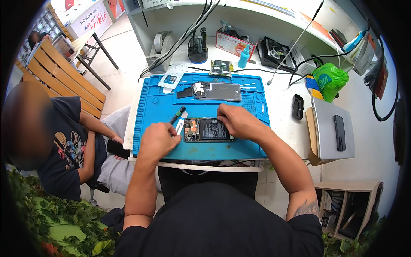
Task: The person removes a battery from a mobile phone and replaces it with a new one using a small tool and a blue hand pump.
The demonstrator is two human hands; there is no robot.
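An opened smartphone (208,129) lies on a blue repair mat (162,107), its orange and black internals exposed. My right hand (234,121) has closed fingers gripping its upper right part; the fingertips are partly hidden. My left hand (159,141) is curled left of the phone, fingertips at the lower end of a white flat tool (181,121); what they hold is unclear. A dark pen-like tool (177,115) lies just beyond them. Behind the phone sits a grey phone back part (223,91) with a dark piece attached, and a white card (170,79) is at the upper left.
A seated person (68,141) holding a black phone (117,148) is at my left. Behind the mat are a tool stand (198,49), blue bottle (244,58) and hanging cables. At right are a black case (298,107), green bag (329,81) and silver laptop (329,128) with a phone on it.
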